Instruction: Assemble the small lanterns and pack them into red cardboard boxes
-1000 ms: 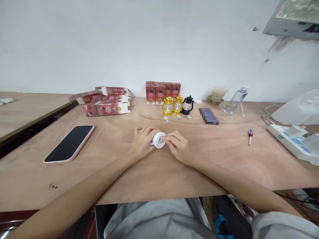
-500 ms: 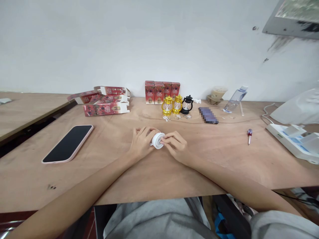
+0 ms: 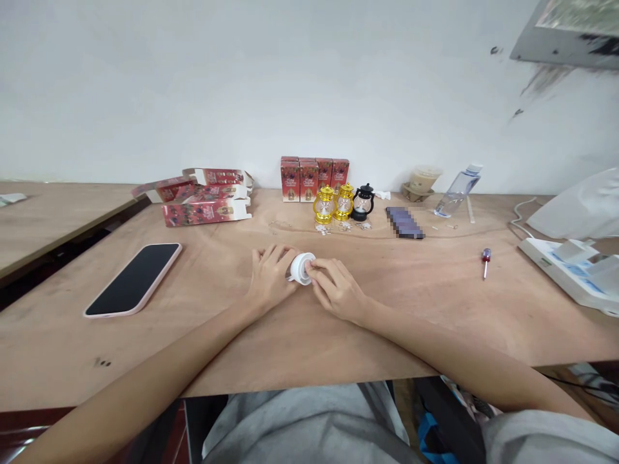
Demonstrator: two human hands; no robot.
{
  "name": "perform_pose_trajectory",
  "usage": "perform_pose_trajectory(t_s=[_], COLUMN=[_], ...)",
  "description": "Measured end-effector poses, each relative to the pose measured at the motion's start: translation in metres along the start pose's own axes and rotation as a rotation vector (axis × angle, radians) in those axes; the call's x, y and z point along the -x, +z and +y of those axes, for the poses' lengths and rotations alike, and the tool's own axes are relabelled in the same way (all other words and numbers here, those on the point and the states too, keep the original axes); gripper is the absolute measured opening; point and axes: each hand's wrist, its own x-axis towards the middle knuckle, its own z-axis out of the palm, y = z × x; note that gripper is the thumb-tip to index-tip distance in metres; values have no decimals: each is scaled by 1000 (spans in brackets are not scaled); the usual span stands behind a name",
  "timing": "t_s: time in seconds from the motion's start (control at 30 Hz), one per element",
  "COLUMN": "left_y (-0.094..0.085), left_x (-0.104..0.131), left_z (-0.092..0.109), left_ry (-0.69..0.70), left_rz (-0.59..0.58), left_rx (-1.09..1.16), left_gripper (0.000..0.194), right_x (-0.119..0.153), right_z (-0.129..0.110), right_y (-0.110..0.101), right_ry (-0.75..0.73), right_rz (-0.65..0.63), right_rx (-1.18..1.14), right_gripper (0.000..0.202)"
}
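A small white lantern (image 3: 300, 269) lies tipped over in my left hand (image 3: 271, 274), its round base turned to the right. The fingers of that hand are wrapped round its body, and much of it is hidden behind them. My right hand (image 3: 337, 287) is closed, with its fingertips pressed together against the middle of the base. Whether a small part sits between those fingertips, I cannot make out. Behind my hands stand two gold lanterns (image 3: 324, 205) and a black lantern (image 3: 362, 203), with small keyrings and tags (image 3: 322, 229) in front of them.
Red printed boxes (image 3: 308, 180) stand against the wall; opened ones (image 3: 207, 209) lie left. A pink-edged phone (image 3: 133, 280) lies near my left forearm. Toward the right are a blurred phone (image 3: 405, 223), a drink cup (image 3: 423, 180), a bottle (image 3: 457, 191), a screwdriver (image 3: 486, 263) and a power strip (image 3: 570, 274).
The white lantern and both hands have shifted slightly left and up. My right fingertips, pinched at the base before, now lie further over it.
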Motion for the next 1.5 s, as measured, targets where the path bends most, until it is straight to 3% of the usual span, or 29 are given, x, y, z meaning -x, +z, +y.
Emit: perform_pose_trajectory(t_s=[0.2,0.37,0.47,0.6,0.73,0.93,1.17,1.5], left_y=[1,0,2,6,8,8,5,2], left_x=[-1,-9,-12,-12,-11,-10,-9,-3], left_z=[-1,-17,-27,-32,-30,-25,-23,-13], left_ry=[-22,-103,-148,-174,-126,67,54,139], left_rz=[-8,85,118,34,-79,-200,-119,-30], left_rx=[-20,-8,5,30,86,121,125,36], left_gripper=[16,21,26,27,29,30,27,26], right_x=[1,0,0,-1,1,6,1,1], right_z=[2,10,16,20,23,24,15,12], right_y=[2,5,9,12,14,16,5,5], right_ry=[17,184,258,184,84,45,135,39], right_rz=[-13,-39,-172,-414,-475,-291,64,136], right_rx=[-49,-66,-45,-65,-77,-20,-93,-90], right_gripper=[39,44,41,38,32,19,11,10])
